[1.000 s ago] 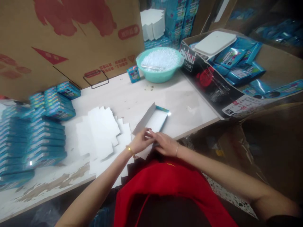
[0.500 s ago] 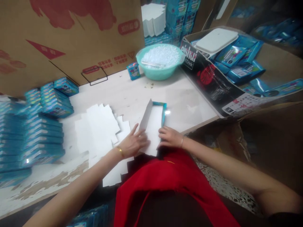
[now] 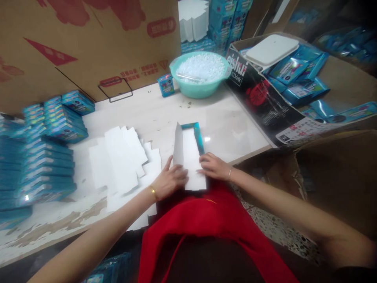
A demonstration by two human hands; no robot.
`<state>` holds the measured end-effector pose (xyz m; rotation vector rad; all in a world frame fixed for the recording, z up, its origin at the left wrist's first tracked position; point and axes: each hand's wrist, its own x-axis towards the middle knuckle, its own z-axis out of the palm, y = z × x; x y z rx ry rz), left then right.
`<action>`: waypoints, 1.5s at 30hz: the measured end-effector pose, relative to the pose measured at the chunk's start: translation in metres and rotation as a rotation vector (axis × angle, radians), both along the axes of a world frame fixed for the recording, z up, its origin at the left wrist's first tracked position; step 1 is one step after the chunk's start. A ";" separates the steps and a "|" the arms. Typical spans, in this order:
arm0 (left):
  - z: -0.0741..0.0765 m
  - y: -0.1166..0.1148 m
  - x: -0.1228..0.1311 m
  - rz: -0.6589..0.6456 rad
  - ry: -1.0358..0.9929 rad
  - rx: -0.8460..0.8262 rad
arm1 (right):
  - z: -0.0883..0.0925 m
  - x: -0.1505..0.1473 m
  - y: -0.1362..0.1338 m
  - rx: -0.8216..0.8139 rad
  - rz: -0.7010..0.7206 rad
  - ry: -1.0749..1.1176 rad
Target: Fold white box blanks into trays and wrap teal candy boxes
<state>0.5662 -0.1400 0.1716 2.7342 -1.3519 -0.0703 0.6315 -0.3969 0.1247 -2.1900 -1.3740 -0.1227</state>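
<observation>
In front of my body stands a partly folded cardboard box (image 3: 193, 157), white inside, its teal printed wall turned up at the far end and right side. Its left flap leans upward. My left hand (image 3: 172, 179) grips the box's near left side, thumb outside and fingers reaching over onto the white floor. On the opposite side my right hand (image 3: 214, 167) is closed over the right wall, fingertips inside the box. Left of the box lies a loose pile of flat white box blanks (image 3: 123, 159), partly overlapping.
A teal bowl of white pellets (image 3: 200, 74) with a clear tool stands at the back, beside a small blue box (image 3: 165, 85). Stacked blue boxes (image 3: 47, 169) line the left. At right, an open carton (image 3: 262, 100) holds blue packets and a white lid (image 3: 272, 50).
The box has turned slightly and now points straighter away from me. Its right wall stands more upright. Both hands stay on its sides.
</observation>
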 end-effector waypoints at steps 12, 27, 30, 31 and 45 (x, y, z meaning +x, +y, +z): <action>0.016 -0.003 0.027 -0.036 0.126 0.019 | -0.016 -0.011 -0.006 0.044 -0.020 -0.050; -0.003 -0.021 0.028 0.247 0.074 -0.286 | -0.015 -0.019 -0.003 0.251 -0.120 0.210; -0.015 -0.019 0.024 0.335 0.166 -0.588 | -0.010 -0.019 0.007 0.296 -0.235 0.262; -0.019 -0.020 0.022 0.404 0.183 -0.703 | -0.009 -0.019 0.009 0.308 -0.269 0.281; -0.047 -0.077 0.002 1.029 0.311 -0.963 | -0.007 -0.033 0.031 0.298 -0.547 0.231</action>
